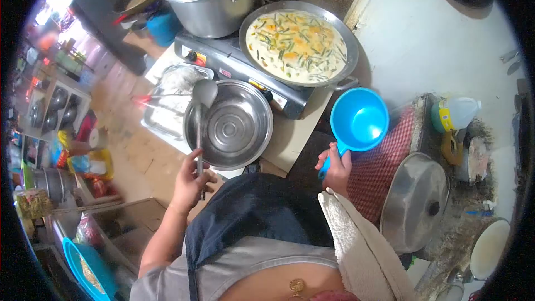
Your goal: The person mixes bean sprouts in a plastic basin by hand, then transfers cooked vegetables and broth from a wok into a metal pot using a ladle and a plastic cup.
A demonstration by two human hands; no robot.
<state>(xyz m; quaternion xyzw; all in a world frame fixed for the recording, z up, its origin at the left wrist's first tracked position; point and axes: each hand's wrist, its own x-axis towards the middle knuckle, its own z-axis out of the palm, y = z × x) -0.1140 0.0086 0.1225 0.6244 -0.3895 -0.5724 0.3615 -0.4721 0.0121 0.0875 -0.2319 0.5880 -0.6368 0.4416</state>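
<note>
My left hand point(192, 181) is closed around the long handle of a metal ladle point(205, 93). The ladle's head overlaps the left rim of a wide, bare-bottomed steel basin point(245, 139) in this view. In my right hand point(336, 174) is the handle of a bright blue plastic dipper point(359, 120), its mouth turned up toward me and nothing visible inside. Beyond both hands, a large wok point(352, 50) on the gas stove point(223, 64) holds a creamy white dish point(295, 44) with green bean pieces and orange chunks.
A lidded aluminum pot point(209, 3) occupies the stove's left side. Left of the basin lies a metal tray point(170, 97) with whitish contents. At right, a domed lid point(415, 206) leans by a red checked cloth point(384, 161), near a plastic jug point(457, 112). A towel point(362, 245) hangs at my right.
</note>
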